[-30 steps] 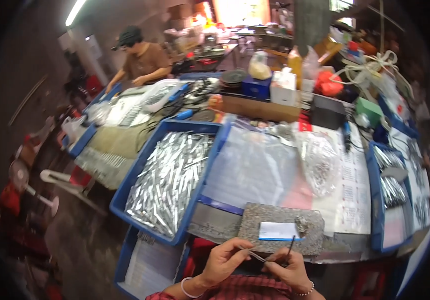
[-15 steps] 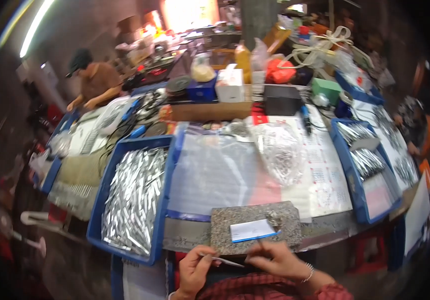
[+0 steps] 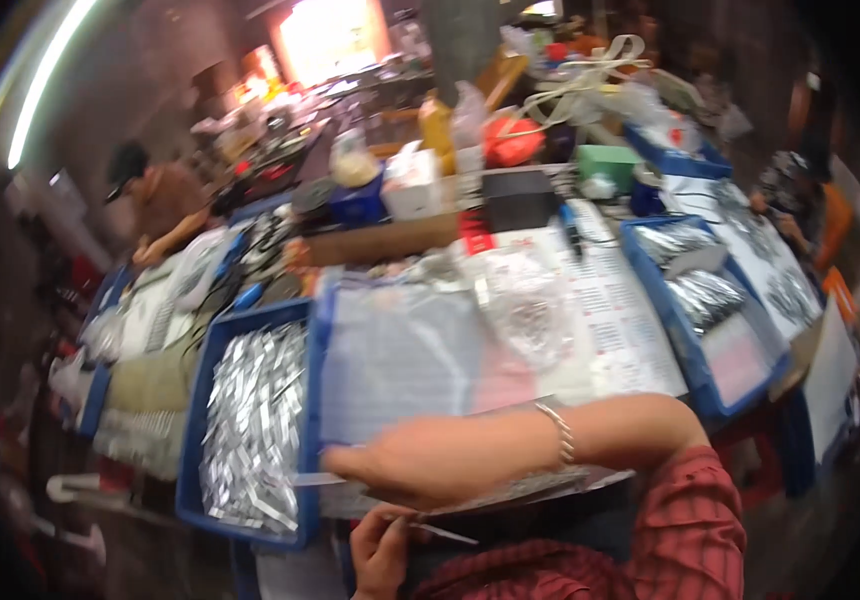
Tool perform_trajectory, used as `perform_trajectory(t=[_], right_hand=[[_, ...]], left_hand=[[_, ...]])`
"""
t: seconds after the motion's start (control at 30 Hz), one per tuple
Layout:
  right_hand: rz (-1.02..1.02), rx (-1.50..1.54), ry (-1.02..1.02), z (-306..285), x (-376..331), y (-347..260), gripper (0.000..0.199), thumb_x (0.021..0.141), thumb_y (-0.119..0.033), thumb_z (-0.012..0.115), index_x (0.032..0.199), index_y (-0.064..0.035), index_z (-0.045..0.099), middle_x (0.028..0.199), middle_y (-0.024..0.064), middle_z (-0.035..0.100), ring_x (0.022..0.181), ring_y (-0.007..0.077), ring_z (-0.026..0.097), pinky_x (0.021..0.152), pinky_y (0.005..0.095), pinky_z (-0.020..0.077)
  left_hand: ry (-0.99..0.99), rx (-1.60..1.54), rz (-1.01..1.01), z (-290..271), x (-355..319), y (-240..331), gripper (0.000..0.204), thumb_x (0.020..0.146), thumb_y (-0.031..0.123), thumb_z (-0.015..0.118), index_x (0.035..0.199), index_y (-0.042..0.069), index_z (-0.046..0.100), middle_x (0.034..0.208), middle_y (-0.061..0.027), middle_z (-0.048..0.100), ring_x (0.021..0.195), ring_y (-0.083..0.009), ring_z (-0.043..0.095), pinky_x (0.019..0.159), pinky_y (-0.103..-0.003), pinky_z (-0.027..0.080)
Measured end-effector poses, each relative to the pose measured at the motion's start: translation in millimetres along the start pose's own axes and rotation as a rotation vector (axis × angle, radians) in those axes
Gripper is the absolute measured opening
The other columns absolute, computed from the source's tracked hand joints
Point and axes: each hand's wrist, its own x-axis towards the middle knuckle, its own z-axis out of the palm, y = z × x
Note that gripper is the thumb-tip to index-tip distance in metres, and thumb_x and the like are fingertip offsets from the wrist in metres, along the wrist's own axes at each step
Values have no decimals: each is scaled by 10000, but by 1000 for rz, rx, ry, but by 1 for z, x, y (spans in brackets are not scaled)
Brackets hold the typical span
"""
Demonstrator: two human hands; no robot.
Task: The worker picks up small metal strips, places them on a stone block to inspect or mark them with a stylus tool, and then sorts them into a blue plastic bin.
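My right hand (image 3: 405, 462), blurred by motion, reaches left across the front of the table. A thin pale metal strip (image 3: 318, 480) sticks out from its fingertips, over the right rim of a blue tray (image 3: 312, 400). Inside that tray lies a heap of flat silvery metal strips (image 3: 250, 430). Below the right forearm, my left hand (image 3: 382, 548) pinches a slim silvery metal piece (image 3: 450, 535), which points to the right. My right arm mostly hides the stone slab at the table's front edge.
A clear plastic sheet (image 3: 400, 345) and a plastic bag of small pieces (image 3: 530, 315) lie mid-table. Another blue tray (image 3: 715, 400) on the right holds bundles of silvery pieces. Boxes, including a black box (image 3: 520, 200), stand behind. A person (image 3: 160, 200) works at far left.
My right hand has swung left from the stone slab to the blue tray, its forearm now crossing the slab. My left hand stays low with its metal piece. The whole view has shifted.
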Motion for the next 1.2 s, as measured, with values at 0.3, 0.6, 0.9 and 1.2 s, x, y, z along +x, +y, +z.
perform_trajectory(t=[0.3,0.6,0.9,1.2], right_hand=[[645,329,457,90,-142,25,188,871,-124,648,1029,-23,637,870,165,684,752,304,676,681,352,527],[883,21,882,50,-181,73,107,849,-65,657,924,9,636,695,82,632,567,107,543,530,271,419],[695,-529,848,9,-137,191,141,841,-120,611,953,-34,622,873,167,610,771,356,624,677,435,499],[702,-799,733,9,-125,213,70,827,-95,576,887,-59,588,857,132,596,675,343,634,603,437,516]], left_hand=[[-148,-113,12,-26,12,-13,124,973,77,536,1018,-25,590,930,-112,645,782,-148,631,723,-282,532],[-253,-183,-78,-3,29,-29,143,981,104,535,1034,-21,581,919,-116,649,764,-152,636,703,-276,534],[-99,-178,-54,-20,9,-36,137,963,80,551,1041,-27,587,890,-127,643,722,-164,637,667,-262,526],[-47,-147,-133,-20,10,-39,150,954,112,558,1015,-23,578,865,-140,636,722,-196,627,656,-308,530]])
